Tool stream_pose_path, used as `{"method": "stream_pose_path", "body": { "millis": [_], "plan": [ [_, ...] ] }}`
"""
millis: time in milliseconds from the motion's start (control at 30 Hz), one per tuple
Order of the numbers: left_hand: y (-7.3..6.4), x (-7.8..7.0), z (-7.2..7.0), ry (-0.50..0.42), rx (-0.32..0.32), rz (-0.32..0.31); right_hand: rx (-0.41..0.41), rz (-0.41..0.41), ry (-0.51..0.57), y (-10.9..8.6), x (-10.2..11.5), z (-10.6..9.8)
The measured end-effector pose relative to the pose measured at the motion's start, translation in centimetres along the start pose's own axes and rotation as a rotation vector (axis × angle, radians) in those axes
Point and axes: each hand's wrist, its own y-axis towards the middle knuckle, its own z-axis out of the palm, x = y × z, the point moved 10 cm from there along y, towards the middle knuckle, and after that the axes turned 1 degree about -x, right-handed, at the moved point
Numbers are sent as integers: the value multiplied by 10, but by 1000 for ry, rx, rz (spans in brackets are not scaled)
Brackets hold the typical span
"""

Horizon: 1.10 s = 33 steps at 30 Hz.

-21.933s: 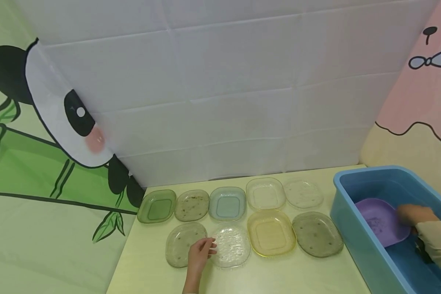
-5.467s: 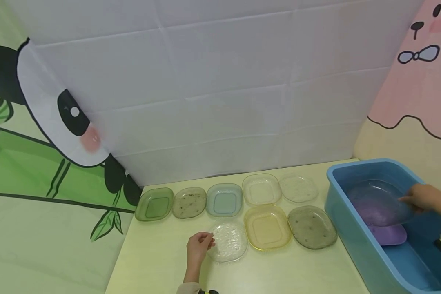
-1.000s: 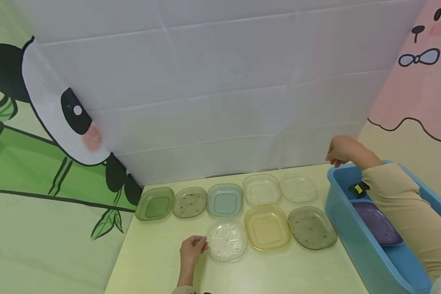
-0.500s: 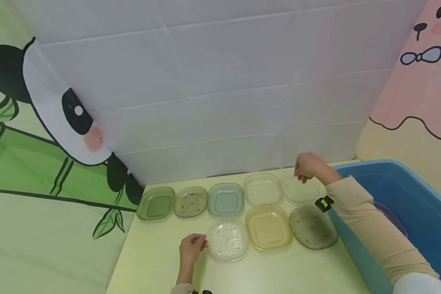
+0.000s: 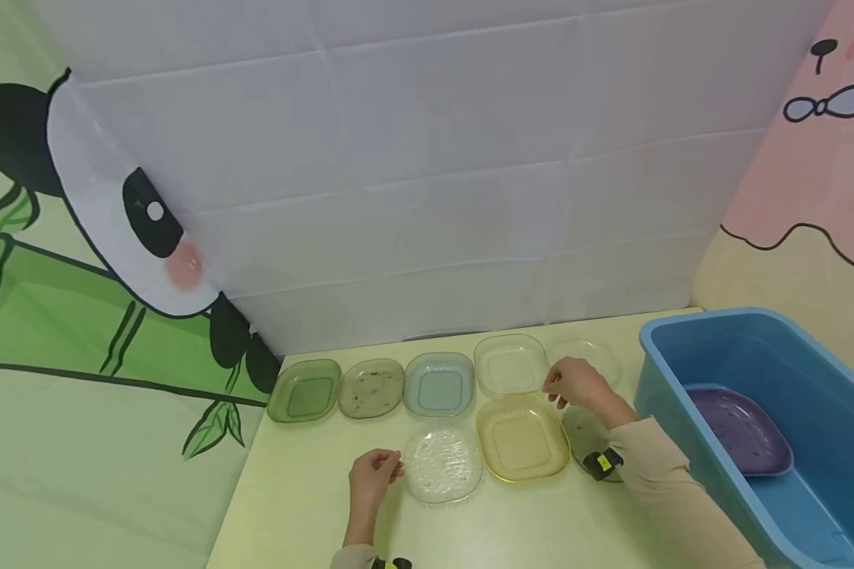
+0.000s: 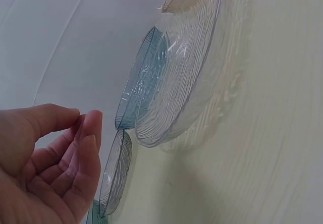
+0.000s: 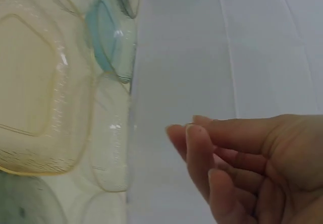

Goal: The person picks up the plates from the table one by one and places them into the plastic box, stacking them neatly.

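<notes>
My left hand [image 5: 372, 482] hovers at the left edge of a clear ribbed plate [image 5: 443, 466], thumb tip meeting the fingertips with nothing between them. In the left wrist view its fingers [image 6: 90, 158] are loosely curled, apart from the plate. My right hand [image 5: 578, 383] is above the table, near the far corner of a yellow plate [image 5: 523, 438]. Nothing is held in its loosely bent fingers, as the right wrist view confirms. A grey-green plate [image 5: 585, 431] lies partly hidden under the right forearm. In the blue tub [image 5: 704, 442] sits a dark purple-looking plate [image 5: 743, 435].
Along the back stand a green plate [image 5: 304, 391], a spotted grey plate [image 5: 372, 389], a light blue plate [image 5: 439, 385], a pale clear plate [image 5: 511, 365] and another clear plate [image 5: 591, 353]. A white cloth [image 5: 455, 197] rises behind the table; the tub's wall bounds the right side.
The spotted plate at the table's front left has gone from there. Earlier my right hand held a see-through plate over the purple one in the tub; emptied, it has swung left over the table.
</notes>
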Motion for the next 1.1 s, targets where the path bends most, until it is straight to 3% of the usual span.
{"method": "stream_pose_path", "body": {
  "millis": [233, 467, 600, 867, 1100],
  "plan": [
    [0, 2, -1, -3, -10, -9, -138, -60, 50, -12, -17, 25],
    [0, 3, 3, -28, -9, -1, -304, -27, 132, -28, -46, 49],
    [0, 4, 4, -16, -13, 4, -380, -16, 185, -34, -53, 52],
    [1, -10, -12, 274, -175, 135, -564, -48, 199, -46, -55, 43],
    [6, -4, -3, 389, -138, 97, -742, -54, 199, -58, -62, 32]
  ]
}}
